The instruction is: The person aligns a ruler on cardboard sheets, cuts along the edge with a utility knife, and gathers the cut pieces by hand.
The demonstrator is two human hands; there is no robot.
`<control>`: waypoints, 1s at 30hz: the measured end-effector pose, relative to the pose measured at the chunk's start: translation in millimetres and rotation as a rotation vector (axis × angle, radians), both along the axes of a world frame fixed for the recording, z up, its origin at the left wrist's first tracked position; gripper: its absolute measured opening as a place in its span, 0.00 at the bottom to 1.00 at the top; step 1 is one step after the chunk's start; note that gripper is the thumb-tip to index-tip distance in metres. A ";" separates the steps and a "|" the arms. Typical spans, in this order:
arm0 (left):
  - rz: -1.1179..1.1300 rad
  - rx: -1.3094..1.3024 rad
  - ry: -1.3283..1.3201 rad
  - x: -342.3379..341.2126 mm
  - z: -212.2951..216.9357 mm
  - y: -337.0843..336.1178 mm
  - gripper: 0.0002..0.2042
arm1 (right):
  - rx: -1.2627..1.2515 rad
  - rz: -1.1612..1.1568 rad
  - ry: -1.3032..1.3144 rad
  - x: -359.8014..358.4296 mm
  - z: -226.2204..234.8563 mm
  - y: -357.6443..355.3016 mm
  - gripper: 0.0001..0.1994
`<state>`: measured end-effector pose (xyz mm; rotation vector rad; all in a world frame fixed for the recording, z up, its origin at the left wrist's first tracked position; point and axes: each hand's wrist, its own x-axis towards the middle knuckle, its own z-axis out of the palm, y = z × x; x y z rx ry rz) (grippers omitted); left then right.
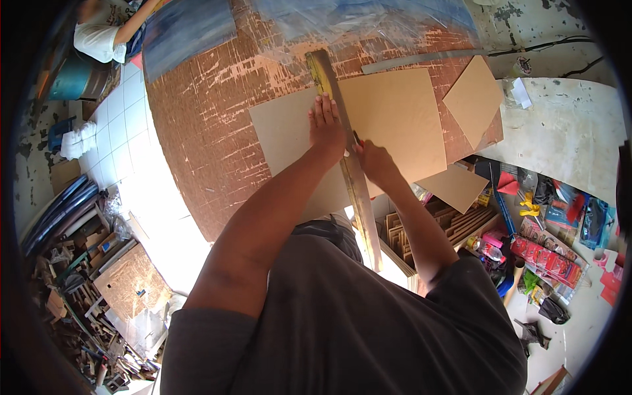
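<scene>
Centrally, a sheet (398, 118) lies on the worn brown table (191, 138), crossed lengthwise by a long bar (354, 174) whose near end projects past the table edge. The left hand (326, 128) rests on the bar, fingers extended and close together. The right hand (378, 164), fingers curled, grips a slim dark tool (356, 137) just beside the bar's right edge; the tool's tip is hidden. To the right lies an angular offcut (474, 102), apart from the sheet.

Containers: below the table's near edge, a box (397, 262), partly covered by the right forearm, holds brown strips (467, 225) packed in rows. Farther right, a clear bottle (486, 249) with a pink label lies among goods on the floor, near red packs (550, 257); its contents cannot be made out. A black bag (554, 311) lies nearby. Upper left, a teal drum (71, 80) stands below a co-worker (102, 39) in white; its interior is not visible.
</scene>
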<state>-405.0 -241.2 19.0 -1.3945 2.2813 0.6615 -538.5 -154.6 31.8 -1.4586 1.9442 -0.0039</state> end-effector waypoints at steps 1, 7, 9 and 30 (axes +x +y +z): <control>0.004 0.004 0.004 0.0 -7.2 0.5 0.48 | 0.021 -0.011 0.000 0.6 5.0 16.1 0.21; 0.028 -0.094 0.103 2.3 -27.3 2.2 0.64 | 0.075 -0.045 -0.071 -9.1 6.2 106.5 0.20; 0.005 -0.076 0.039 2.0 -26.7 1.5 0.64 | 0.086 -0.018 -0.047 -11.0 8.5 121.5 0.21; 0.021 0.049 0.037 7.3 -0.4 -4.0 0.63 | 0.030 -0.087 0.045 -25.5 53.4 85.2 0.19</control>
